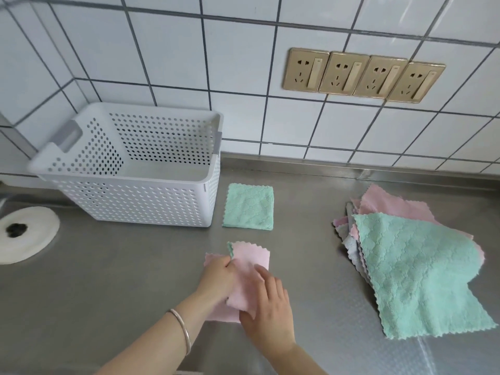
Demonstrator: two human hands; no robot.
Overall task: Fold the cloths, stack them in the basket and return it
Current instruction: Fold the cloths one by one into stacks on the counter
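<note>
Mid-fold on pink cloth (247,269): left hand (217,276) pinching its flap, right hand (270,307) flat pressing w/ straight fingers; next, crease & stack on folded green cloth (248,206).

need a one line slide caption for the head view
Both hands, left and right, fold a pink cloth beside an empty basket and one folded green cloth.

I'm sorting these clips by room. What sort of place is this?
Most likely a kitchen: a stainless steel counter runs against a white tiled wall, a row of four gold sockets sits above it, and small dishcloth-like cloths lie piled there.
</note>
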